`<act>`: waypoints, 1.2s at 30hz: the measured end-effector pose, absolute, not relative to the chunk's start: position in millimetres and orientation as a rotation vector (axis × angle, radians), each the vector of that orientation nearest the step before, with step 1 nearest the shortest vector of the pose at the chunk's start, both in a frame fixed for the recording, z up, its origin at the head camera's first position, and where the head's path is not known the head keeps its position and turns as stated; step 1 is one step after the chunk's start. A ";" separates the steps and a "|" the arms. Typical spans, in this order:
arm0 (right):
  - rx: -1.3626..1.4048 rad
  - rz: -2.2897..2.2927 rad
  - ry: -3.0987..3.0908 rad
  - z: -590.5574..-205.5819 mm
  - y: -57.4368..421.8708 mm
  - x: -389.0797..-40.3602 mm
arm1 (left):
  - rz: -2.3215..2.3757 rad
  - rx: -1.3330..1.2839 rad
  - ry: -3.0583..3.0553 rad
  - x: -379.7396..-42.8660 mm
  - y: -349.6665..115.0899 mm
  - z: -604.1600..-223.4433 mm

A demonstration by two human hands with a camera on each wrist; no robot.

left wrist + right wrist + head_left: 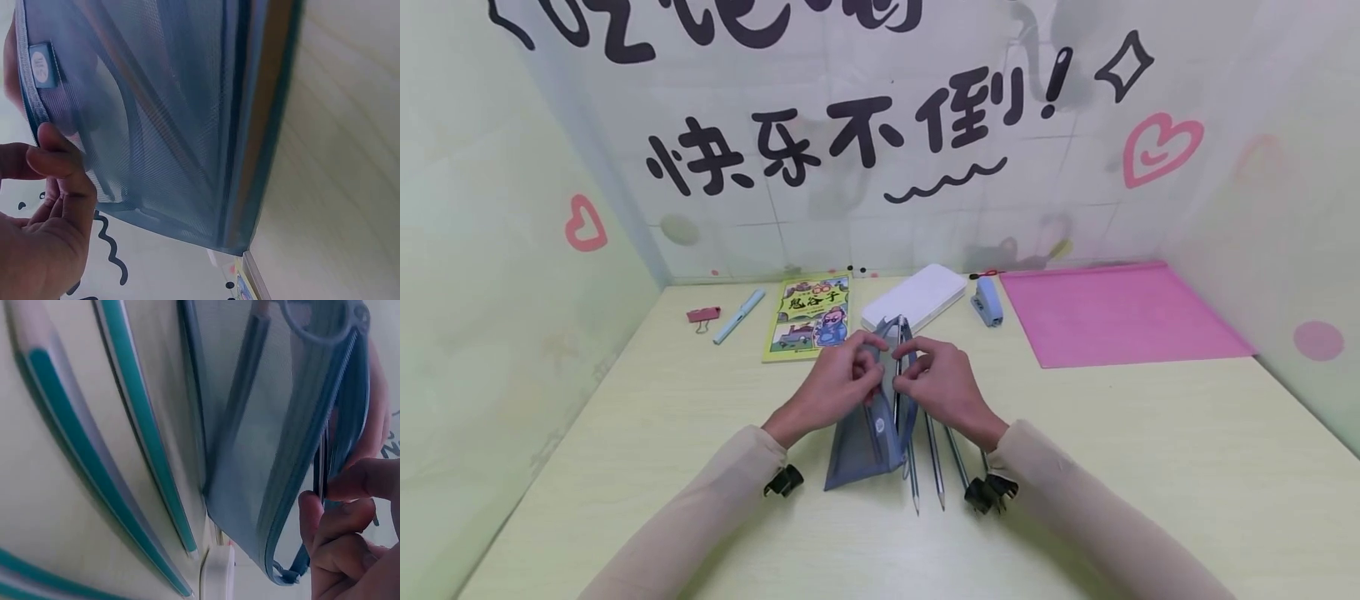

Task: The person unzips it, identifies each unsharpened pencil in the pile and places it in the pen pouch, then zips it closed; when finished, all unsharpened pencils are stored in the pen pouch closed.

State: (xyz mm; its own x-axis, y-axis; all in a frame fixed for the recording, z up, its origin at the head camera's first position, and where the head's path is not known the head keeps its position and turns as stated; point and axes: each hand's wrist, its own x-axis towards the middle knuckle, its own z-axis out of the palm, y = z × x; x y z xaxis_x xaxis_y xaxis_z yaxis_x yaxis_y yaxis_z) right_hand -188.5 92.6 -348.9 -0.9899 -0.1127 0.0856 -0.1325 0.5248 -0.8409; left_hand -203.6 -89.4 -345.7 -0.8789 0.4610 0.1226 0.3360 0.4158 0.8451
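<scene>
- Between the hands (pixel 838 379): blue-grey rectangular zip pouch (pixel 852 454), fine see-through mesh, with matt cloth edging.
- On the near side of the hands: slim teal-and-silver pencils (pixel 935 458), smooth paint with a slight gloss, bare wood at the sharpened tips.
- Beyond the hands: yellow illustrated booklet (pixel 797 318), smooth printed paper; white rounded flat box (pixel 917 296), smooth and plastic-looking.
- Beyond them, rightward: small pale-blue stapler (pixel 987 302), smooth, plastic-looking.
- Beneath the hands: pale-yellow desk (pixel 1120 467), smooth, matt, faintly wood-grained.
</scene>
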 end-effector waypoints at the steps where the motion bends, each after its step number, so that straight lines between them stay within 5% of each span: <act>1: 0.227 1.498 -2.735 -349.4 91.8 -186.8 | 1.468 0.719 2.533 -203.4 -88.8 -345.2; 17: 0.302 1.394 -2.834 -349.9 95.3 -185.7 | 1.438 0.722 2.549 -202.4 -86.9 -343.4; 36: 0.285 1.119 -2.957 -360.1 177.5 -185.9 | 1.464 0.753 2.547 -205.9 -88.6 -345.7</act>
